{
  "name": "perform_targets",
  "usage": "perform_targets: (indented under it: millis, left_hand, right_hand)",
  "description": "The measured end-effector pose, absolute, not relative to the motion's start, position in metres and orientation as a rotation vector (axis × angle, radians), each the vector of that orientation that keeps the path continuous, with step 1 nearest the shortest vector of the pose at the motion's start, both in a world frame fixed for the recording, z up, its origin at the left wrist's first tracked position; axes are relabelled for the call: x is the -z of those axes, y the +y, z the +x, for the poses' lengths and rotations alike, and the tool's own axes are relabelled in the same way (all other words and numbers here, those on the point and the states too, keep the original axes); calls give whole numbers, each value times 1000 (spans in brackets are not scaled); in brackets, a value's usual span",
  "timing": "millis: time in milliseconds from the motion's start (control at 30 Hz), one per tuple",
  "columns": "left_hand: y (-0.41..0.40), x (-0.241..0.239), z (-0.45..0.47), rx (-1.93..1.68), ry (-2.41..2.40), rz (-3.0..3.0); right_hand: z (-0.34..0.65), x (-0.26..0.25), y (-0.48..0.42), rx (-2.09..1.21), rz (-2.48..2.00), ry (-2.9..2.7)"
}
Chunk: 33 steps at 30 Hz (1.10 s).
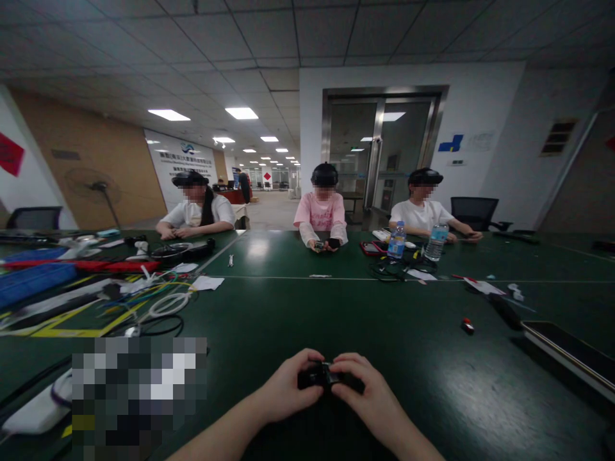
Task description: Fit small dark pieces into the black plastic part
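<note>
Low in the middle of the head view, both my hands are closed around a small black object (327, 376) with a shiny part at its centre. My left hand (288, 387) grips its left end between thumb and fingers. From the other side, my right hand (368, 390) pinches the right end, fingertips over the top and thumb below. Fingers cover much of the object, so its exact kind is hidden. It is held just above the green table (259, 358).
Left lie a white power strip (36, 410), coiled white cable (168, 304) and blue tray (38, 282). A small red-and-white item (467, 326) and a flat black-topped device (571, 352) are right. Across sit three people, near water bottles (396, 242) and a wrench (231, 260).
</note>
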<state>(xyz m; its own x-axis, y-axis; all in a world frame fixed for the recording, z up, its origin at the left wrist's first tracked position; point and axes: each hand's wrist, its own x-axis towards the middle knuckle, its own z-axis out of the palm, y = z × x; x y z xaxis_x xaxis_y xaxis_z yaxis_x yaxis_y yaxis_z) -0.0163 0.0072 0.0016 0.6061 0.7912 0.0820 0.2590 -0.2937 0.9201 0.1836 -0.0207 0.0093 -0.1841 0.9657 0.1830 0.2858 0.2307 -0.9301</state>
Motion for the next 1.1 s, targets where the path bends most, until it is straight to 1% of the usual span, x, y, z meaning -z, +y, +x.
perform_targets:
  millis: [500, 800, 1100]
  left_hand:
    - [6, -6, -16, -648, 865, 1853]
    - [9, 2, -17, -701, 777, 1752]
    - [10, 1, -17, -713, 799, 1695]
  right_hand:
    - [183, -11, -24, -896, -1280, -1840]
    - [182, -4, -21, -938, -1237, -1782]
    - [183, -7, -21, -912, -1239, -1846]
